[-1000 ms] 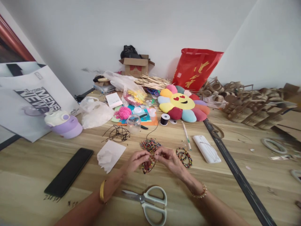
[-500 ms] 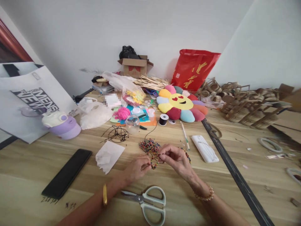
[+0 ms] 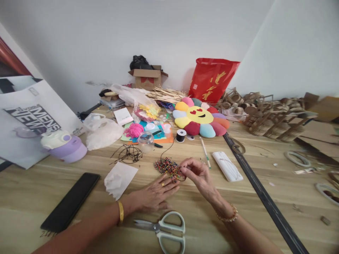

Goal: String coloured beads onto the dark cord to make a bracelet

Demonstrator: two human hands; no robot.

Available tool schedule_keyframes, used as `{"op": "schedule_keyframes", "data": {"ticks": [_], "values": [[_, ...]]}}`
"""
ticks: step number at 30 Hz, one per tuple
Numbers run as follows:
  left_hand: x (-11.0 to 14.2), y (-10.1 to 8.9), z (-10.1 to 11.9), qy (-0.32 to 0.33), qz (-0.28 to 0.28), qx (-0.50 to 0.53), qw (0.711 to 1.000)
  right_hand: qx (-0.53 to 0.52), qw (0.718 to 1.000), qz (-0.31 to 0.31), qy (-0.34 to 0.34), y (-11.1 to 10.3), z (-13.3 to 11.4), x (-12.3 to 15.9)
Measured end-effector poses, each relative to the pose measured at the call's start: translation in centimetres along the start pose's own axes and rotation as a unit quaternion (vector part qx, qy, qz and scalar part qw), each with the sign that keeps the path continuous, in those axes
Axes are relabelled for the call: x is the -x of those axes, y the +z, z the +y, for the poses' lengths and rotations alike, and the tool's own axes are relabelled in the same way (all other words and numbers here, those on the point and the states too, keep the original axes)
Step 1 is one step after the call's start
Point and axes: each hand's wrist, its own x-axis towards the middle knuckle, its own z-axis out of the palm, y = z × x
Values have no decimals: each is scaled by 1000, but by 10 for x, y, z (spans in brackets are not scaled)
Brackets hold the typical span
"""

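Beads (image 3: pixel 164 165) lie heaped on table (image 3: pixel 196 220) at left hand's (image 3: pixel 156 194) fingertips, that hand just flattened, fingers loosely spread, so cord (image 3: pixel 182 180) seems held by right hand (image 3: pixel 198 173) alone, thumb and forefinger pinched together, scissors (image 3: pixel 155 227) nearer.

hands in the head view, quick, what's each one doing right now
Left hand: open, palm down, fingertips at the bead pile.
Right hand: closed, apparently pinching dark cord.

We record these finishes: scissors (image 3: pixel 169 231) — pale handles; spool (image 3: pixel 181 135) — black winding, white flange; bead pile (image 3: pixel 166 166) — mixed multicolour; yarn ball (image 3: pixel 135 130) — solid pink.
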Motion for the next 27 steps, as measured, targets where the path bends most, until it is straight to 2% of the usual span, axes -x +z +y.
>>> {"op": "schedule_keyframes", "data": {"ticks": [2,7,14,16,19,21,24,26,27], "values": [[-3,-2,-11,6,-3,-19,1000,-8,1000,-2,1,0,0,0],[-12,-4,-33,-2,33,-53,998,-18,1000,-13,22,0,2,-3],[-5,-6,-38,-12,76,-76,994,-26,999,-9,45,-6,14,-9],[0,-7,-36,-12,103,-68,992,-22,998,-15,55,-6,19,-12],[3,-13,-30,-28,185,-16,982,-18,996,-35,75,-5,29,-14],[2,-19,-23,-72,251,58,963,-22,995,-50,88,-3,35,-13],[-4,-26,-10,-192,329,209,901,-14,992,-79,102,2,43,-11],[-9,-25,-5,-241,330,344,845,11,990,-91,105,5,46,-8],[-11,-22,-4,-241,316,422,815,23,990,-91,104,7,48,-7]]}}
